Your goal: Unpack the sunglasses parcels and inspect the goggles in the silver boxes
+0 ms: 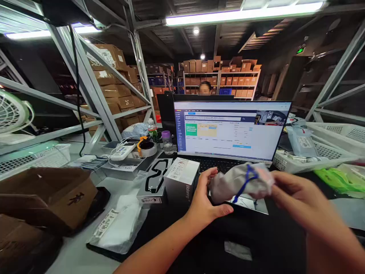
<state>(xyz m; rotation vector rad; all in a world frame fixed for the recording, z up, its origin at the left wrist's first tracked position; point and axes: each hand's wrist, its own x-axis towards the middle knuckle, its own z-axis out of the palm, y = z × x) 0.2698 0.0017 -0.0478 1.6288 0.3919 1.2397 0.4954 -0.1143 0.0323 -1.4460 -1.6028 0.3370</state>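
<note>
A grey cloth drawstring pouch [234, 184] with a blue cord is held up in front of the monitor, lying roughly sideways. At its left end, my left hand [207, 196] curls round it, thumb below and fingers behind. My right hand [291, 190] pinches the other end between thumb and fingers. What the pouch contains is hidden. Beneath it, a white printed sheet or card [261, 206] shows in part. Left of my left hand stand a dark box with a white top [182, 171] and a flatter box with a goggle-shaped picture [155, 180].
The monitor [228, 133] and keyboard [211, 164] lie ahead. A clear bag with white contents [122, 220] and an open cardboard box [48, 194] are at left. A small clear plastic piece [238, 250] lies in front. White baskets [302, 161] stand right. Another person is behind the monitor.
</note>
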